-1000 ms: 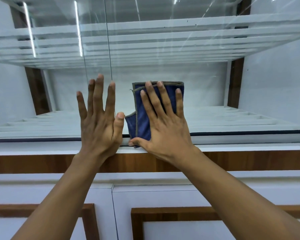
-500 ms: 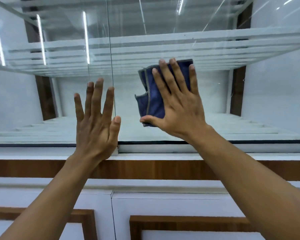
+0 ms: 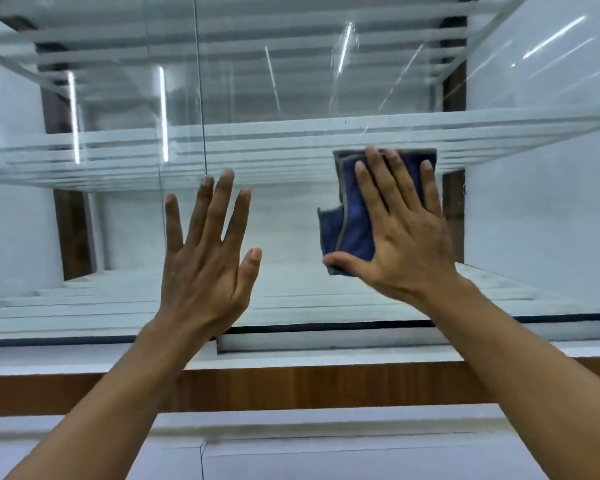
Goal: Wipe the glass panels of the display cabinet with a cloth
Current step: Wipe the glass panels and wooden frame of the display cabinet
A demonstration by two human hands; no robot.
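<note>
Running near to far: wood trim band (image 3: 291, 386); left hand (image 3: 201, 271), fingers straight and spread, by the glass seam; at right, right hand (image 3: 402, 244) pressing folded blue cloth (image 3: 354, 230) flat-fingered against glass panel (image 3: 291, 220); white shelves (image 3: 326, 140) beyond.

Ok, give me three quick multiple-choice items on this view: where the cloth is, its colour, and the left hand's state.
1. Where is the cloth?
A) pressed on the glass panel under the right hand
B) on the floor
C) hanging from a hook

2. What colour is the cloth?
A) white
B) blue with grey edging
C) red

3. How is the left hand?
A) clenched in a fist
B) pinching a sponge
C) open, fingers straight, holding nothing

Answers: 1 A, the right hand's flat fingers cover it against the glass; 2 B, blue fabric with a grey border shows beside the fingers; 3 C, its spread fingers hold nothing.
</note>
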